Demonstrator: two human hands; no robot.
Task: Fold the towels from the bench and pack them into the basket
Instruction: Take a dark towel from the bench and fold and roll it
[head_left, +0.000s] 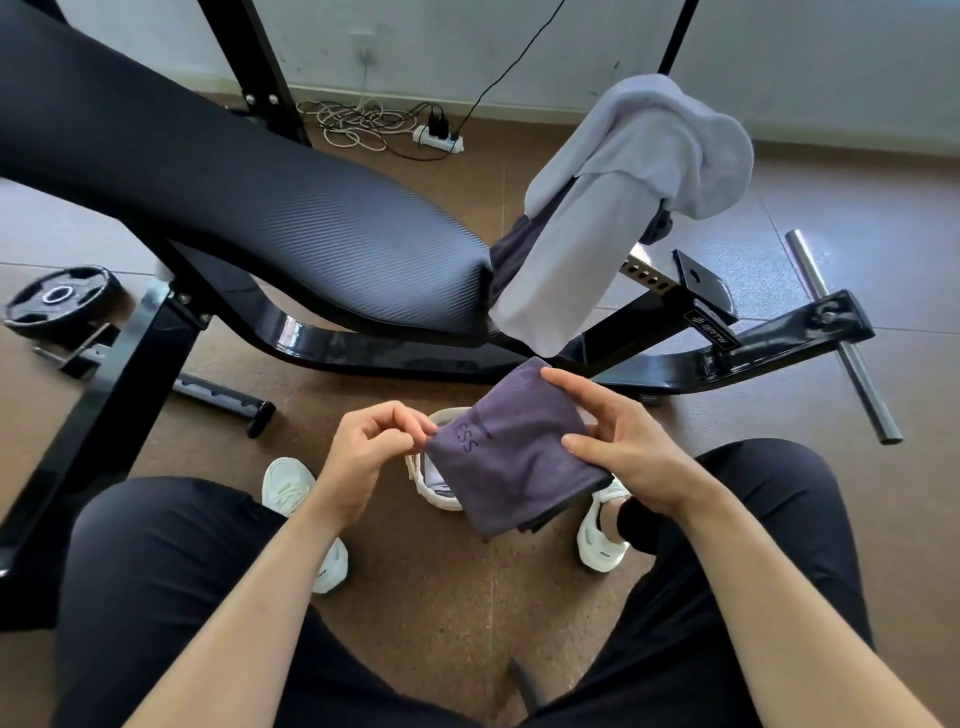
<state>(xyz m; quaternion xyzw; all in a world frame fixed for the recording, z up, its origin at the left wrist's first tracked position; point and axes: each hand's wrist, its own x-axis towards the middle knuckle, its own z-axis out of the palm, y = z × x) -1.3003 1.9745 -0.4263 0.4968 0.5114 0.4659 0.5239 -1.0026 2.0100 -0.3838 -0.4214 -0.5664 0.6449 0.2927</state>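
Left hand (371, 447) pinches purple towel (514, 457) corner, right hand (623, 447) grips edge; square edges, then lower flat into basket (434, 499).

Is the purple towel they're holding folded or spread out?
Folded: the purple towel is a compact rectangle, stacked layers showing at its lower edge, held between the left hand and the right hand.

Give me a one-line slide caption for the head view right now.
Head view: left hand and right hand hold a folded purple towel over the white basket; pale towels drape the bench.
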